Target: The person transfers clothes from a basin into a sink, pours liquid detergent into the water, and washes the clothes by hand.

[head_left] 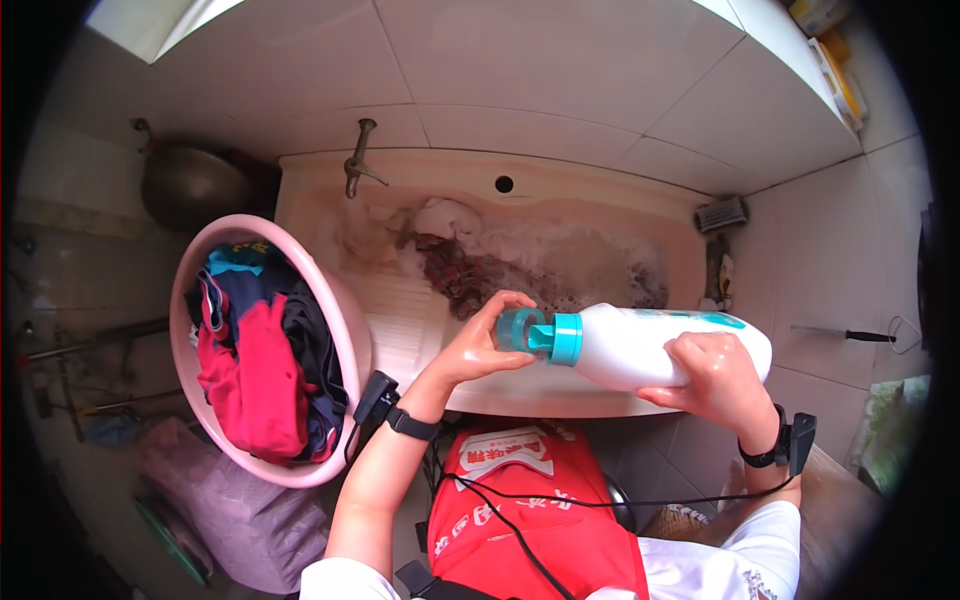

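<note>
The right hand's [712, 378] grip is closed round the bottle [628, 350], tipped sideways above the sink's [545, 397] near rim so its spout [541, 338] faces the cap [516, 327] (held by the left hand [478, 348] between thumb and fingers).

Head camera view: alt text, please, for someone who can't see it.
A person's right hand holds a white bottle sideways, its teal spout at a teal cap in the left hand, by a sink of sudsy water and cloth. At left, a pink basin of clothes.
</note>
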Demonstrator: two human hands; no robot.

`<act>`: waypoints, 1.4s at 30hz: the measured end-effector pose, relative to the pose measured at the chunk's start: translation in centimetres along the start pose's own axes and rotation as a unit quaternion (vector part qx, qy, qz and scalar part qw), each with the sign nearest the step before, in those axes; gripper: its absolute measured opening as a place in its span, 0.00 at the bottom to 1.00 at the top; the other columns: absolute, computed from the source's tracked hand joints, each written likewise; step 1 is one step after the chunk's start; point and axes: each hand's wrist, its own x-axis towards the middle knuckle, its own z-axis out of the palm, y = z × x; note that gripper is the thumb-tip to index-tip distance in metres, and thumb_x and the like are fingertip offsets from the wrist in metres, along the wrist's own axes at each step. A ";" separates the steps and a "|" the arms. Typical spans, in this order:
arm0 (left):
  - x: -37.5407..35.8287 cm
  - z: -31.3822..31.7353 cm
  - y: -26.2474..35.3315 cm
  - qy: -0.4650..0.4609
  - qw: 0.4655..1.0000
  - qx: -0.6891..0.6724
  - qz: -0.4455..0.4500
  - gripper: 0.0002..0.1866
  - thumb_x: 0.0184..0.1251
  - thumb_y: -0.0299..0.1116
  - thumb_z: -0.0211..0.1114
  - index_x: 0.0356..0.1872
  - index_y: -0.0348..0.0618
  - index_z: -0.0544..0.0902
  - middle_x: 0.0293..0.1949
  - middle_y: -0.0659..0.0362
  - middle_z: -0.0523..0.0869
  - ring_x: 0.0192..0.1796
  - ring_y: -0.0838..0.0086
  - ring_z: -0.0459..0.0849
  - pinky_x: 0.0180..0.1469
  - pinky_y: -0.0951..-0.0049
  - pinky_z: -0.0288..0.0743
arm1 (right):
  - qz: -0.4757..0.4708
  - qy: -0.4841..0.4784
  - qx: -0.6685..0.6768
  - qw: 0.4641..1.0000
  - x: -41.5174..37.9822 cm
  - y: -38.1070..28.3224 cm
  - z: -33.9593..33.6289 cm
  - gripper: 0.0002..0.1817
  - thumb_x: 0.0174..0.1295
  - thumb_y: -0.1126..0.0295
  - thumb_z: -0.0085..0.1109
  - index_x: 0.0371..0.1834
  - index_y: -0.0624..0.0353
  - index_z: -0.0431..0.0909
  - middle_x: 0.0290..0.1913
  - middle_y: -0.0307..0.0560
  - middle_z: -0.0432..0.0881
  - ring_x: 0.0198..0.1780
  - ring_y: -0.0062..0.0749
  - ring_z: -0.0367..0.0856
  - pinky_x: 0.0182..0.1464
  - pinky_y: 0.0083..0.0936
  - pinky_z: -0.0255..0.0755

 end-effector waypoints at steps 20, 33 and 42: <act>0.4 0.7 -0.8 0.027 0.991 -0.110 0.066 0.33 0.44 0.15 0.65 0.51 0.50 0.59 0.51 0.53 0.70 0.58 0.68 0.70 0.56 0.67 0.70 | -0.024 -0.012 -0.079 0.997 2.0 -2.3 -2.6 0.23 0.42 0.57 0.71 0.19 0.61 0.66 0.17 0.46 0.70 0.22 0.41 0.74 0.25 0.33 0.68; 3.9 -5.5 -3.0 0.444 0.880 -0.123 0.115 0.31 0.50 0.19 0.68 0.57 0.38 0.66 0.51 0.57 0.75 0.52 0.75 0.74 0.54 0.72 0.70 | 0.036 0.195 0.157 0.967 1.8 4.2 7.2 0.23 0.38 0.55 0.75 0.24 0.63 0.76 0.22 0.47 0.78 0.23 0.35 0.78 0.26 0.25 0.69; 8.5 -19.8 -8.7 0.754 0.626 0.121 0.157 0.30 0.50 0.26 0.72 0.54 0.36 0.67 0.48 0.55 0.73 0.46 0.71 0.74 0.50 0.73 0.69 | 0.141 0.214 0.238 0.937 1.4 6.9 11.9 0.29 0.40 0.47 0.72 0.26 0.64 0.76 0.21 0.41 0.75 0.23 0.23 0.72 0.26 0.20 0.64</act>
